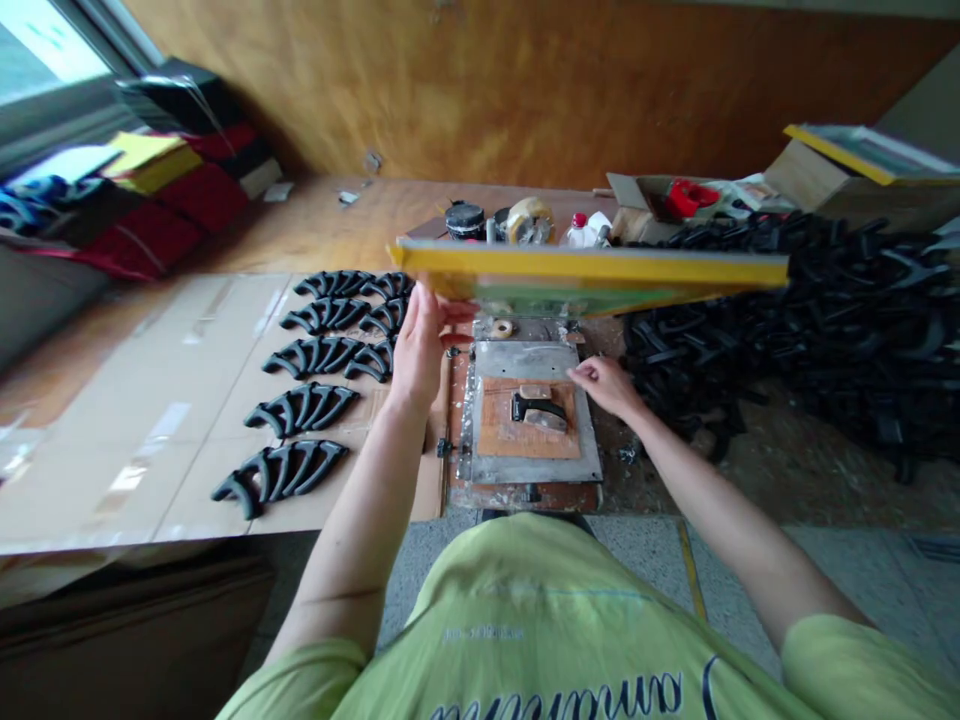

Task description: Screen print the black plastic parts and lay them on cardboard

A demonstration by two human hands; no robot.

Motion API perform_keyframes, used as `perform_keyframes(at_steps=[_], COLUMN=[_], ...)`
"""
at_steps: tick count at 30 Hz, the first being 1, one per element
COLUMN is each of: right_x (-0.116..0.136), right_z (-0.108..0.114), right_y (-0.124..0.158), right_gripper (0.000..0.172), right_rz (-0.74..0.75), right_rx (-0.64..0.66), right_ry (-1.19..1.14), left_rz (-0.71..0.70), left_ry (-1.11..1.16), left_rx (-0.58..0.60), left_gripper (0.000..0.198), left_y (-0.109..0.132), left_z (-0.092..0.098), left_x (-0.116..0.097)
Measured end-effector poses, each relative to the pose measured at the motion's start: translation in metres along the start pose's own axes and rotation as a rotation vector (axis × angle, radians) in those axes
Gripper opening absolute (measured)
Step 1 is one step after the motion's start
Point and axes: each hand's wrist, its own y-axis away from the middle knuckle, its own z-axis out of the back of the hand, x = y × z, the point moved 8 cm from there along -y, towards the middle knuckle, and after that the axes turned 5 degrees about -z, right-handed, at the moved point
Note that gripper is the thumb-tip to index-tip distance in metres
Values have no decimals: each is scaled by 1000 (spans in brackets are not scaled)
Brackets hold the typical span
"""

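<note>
Yellow edging is borne by a flat frame (592, 264), which is held raised and tilted above the far side of a metal plate (529, 354). The frame's left end is met by the left hand (421, 345), its thumb turned up and its fingers loosely extended below the edge; whether a firm grip is kept cannot be told. The right hand (606, 386) is placed beside the plate's far right part, its fingers bent in together; whether anything small is pinched there cannot be seen. A single curved black piece (549, 407) is set on a wooden board (495, 432) in the middle of the plate, touched by neither hand. To the left, similar black pieces (289, 472) are arranged in five rows on cardboard (217, 400), while on the right a large dark heap (825, 325) is piled. Along the back of the worktop (315, 220), a dark-lidded jar (465, 220), a tape roll (529, 216), a red-capped bottle (577, 230) and an open carton (636, 190) are grouped.
</note>
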Motion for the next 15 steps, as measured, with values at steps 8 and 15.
perform_keyframes(at_steps=[8, 15], right_x=[67, 124], right_z=[-63, -59], right_y=[60, 103], right_gripper=[17, 18], right_rz=[-77, 389], right_rx=[179, 193], right_ry=[286, 55], left_rz=[543, 823], left_ry=[82, 138], left_rx=[201, 114], left_gripper=[63, 56], left_y=[96, 186], left_z=[-34, -12], left_x=[92, 161])
